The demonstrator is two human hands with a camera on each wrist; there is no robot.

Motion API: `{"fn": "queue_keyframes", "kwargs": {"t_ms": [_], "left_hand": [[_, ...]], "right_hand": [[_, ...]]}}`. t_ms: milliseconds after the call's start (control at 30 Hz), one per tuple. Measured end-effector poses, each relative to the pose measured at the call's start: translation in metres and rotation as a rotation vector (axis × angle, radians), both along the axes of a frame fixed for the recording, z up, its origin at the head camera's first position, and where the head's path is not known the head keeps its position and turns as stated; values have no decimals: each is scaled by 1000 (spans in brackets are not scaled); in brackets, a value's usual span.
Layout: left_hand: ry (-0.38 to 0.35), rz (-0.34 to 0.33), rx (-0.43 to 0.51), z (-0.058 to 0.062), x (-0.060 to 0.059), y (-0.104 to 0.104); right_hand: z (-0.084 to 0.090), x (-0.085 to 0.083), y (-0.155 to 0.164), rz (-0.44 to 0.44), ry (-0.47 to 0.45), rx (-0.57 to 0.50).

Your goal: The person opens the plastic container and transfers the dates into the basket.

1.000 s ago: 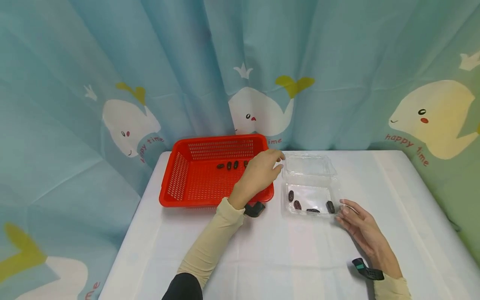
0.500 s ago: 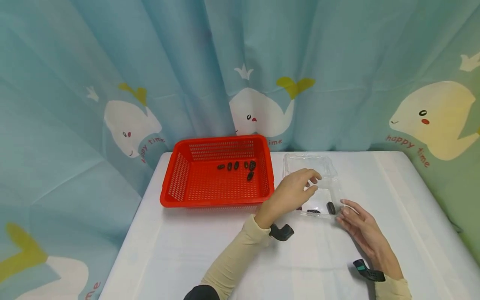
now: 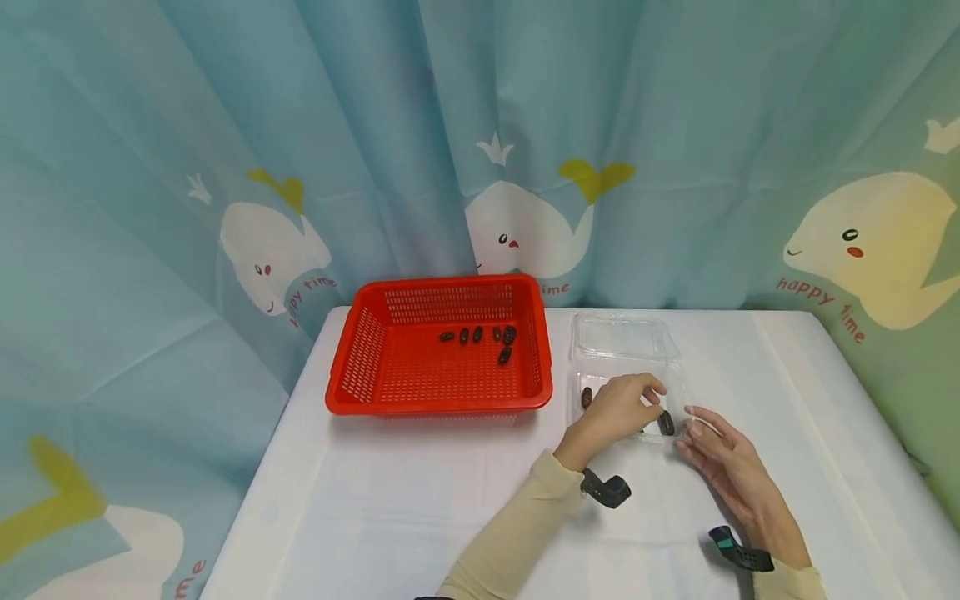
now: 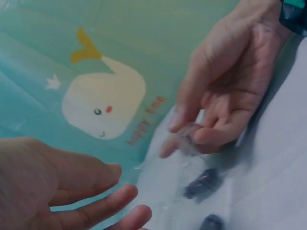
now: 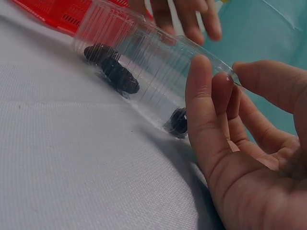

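A clear plastic clamshell box (image 3: 626, 337) lies unfolded on the white table, its lid half toward the back. Dark wrinkled dates lie in its front half, one date (image 3: 667, 422) near the right end and another date (image 3: 587, 397) at the left. My right hand (image 3: 738, 471) pinches the box's right front corner; in the right wrist view thumb and fingers meet at the clear wall (image 5: 153, 67). Over the front half hovers my left hand (image 3: 621, 407), hiding some dates. Its fingers are apart with nothing between them in the left wrist view.
A red perforated basket (image 3: 442, 407) stands left of the box, with several dates (image 3: 505, 356) in its back right part. Behind the white-covered table (image 3: 420, 500) hangs a blue-green curtain (image 3: 390, 167) printed with whales.
My left hand has moved from the red basket's right edge rightward and forward to over the clear box's front half. The right hand has stayed at the box's corner.
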State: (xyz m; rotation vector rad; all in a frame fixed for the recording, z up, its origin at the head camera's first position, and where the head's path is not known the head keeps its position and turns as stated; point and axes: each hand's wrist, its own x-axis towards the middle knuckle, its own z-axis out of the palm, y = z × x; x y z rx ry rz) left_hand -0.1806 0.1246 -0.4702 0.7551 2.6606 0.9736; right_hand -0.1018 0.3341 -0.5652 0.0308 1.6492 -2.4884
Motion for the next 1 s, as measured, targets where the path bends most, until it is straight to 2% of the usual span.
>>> {"fn": "queue_keyframes", "kwargs": {"t_ms": [133, 333, 533, 767, 1000], "left_hand": [[-50, 35, -20, -8, 0, 6], [-79, 50, -77, -17, -4, 16], [-6, 12, -189, -27, -5, 21], [84, -39, -212, -41, -9, 23], [77, -80, -236, -46, -15, 28]], "right_hand": [[-1, 2, 0, 6, 10, -2], [0, 2, 1, 9, 22, 2], [2, 3, 1, 7, 4, -9], [2, 2, -1, -3, -7, 26], [1, 1, -1, -1, 5, -18]]}}
